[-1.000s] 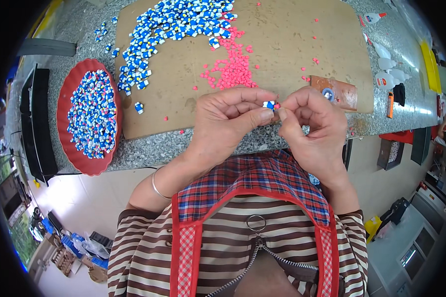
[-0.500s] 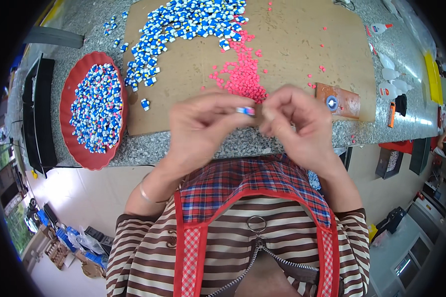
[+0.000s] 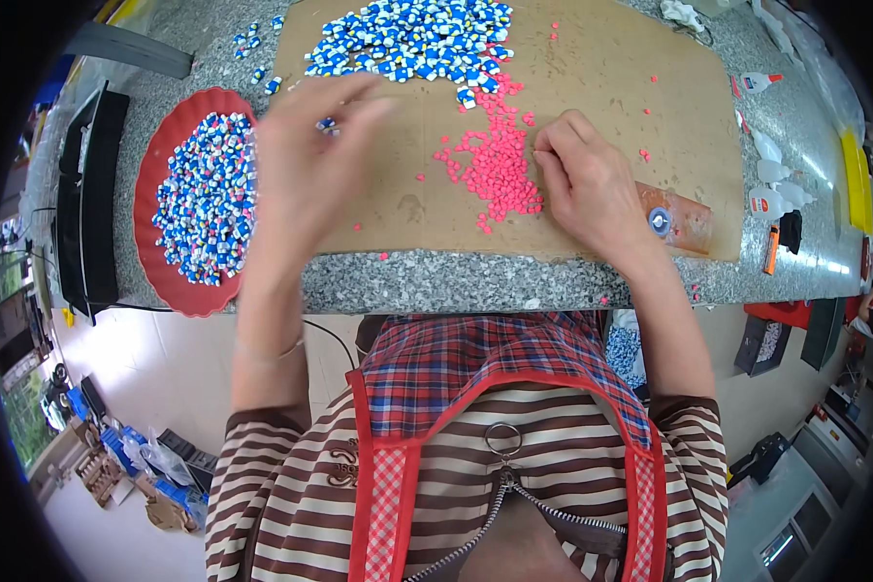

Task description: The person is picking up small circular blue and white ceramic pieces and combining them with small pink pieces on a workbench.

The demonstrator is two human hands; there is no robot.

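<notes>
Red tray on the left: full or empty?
Full. The red tray is heaped with small blue-and-white pieces across most of its inside; only its rim shows bare.

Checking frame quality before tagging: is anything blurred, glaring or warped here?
Head view: left hand is motion-blurred; right hand over the pink beads is sharp; counter edge bows from fisheye; glare whitens the counter's right end; corners vignetted black.
</notes>
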